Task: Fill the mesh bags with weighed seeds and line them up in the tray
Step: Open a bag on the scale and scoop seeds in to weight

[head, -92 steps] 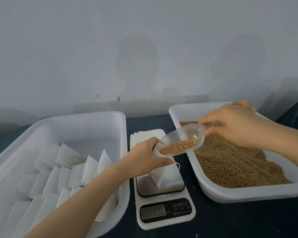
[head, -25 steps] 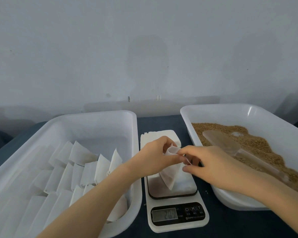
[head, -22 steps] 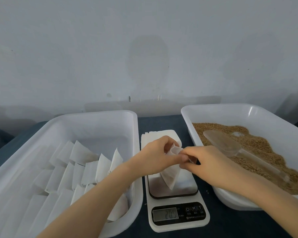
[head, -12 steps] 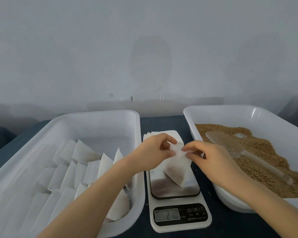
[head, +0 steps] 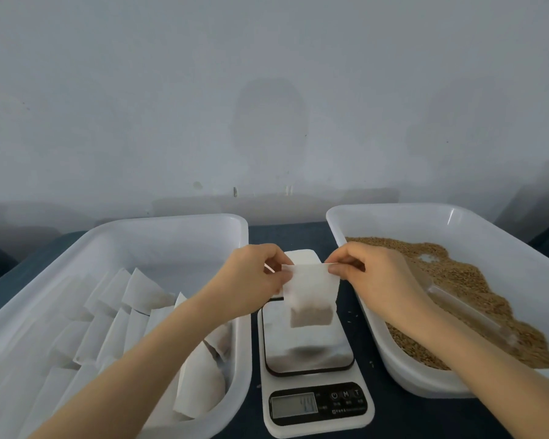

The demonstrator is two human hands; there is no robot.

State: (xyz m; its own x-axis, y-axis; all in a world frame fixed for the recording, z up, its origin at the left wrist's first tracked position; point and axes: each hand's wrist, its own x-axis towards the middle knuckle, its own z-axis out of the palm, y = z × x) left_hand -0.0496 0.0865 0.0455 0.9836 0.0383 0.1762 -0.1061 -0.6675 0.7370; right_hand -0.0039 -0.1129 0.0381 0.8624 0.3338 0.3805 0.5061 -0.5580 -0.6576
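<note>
A white mesh bag (head: 311, 294) with brown seeds in its bottom hangs above the steel plate of the kitchen scale (head: 308, 359). My left hand (head: 251, 280) pinches its top left corner and my right hand (head: 371, 274) pinches its top right corner, stretching the top edge flat. The white tray (head: 171, 229) on the left holds several filled bags (head: 140, 299) lined up in rows. The white tray (head: 393, 213) on the right holds loose brown seeds (head: 463, 280) with a clear plastic scoop (head: 466, 308) lying in them.
A stack of empty white bags (head: 301, 255) lies behind the scale, partly hidden by my hands. The scale's display (head: 293, 405) faces me at the front. A few stray seeds lie on the dark blue tabletop (head: 355, 318) between scale and seed tray. A grey wall stands behind.
The scoop was laid down in the seeds. Both hands took the bag's top, lifted it off the scale plate and pulled its top edge straight.
</note>
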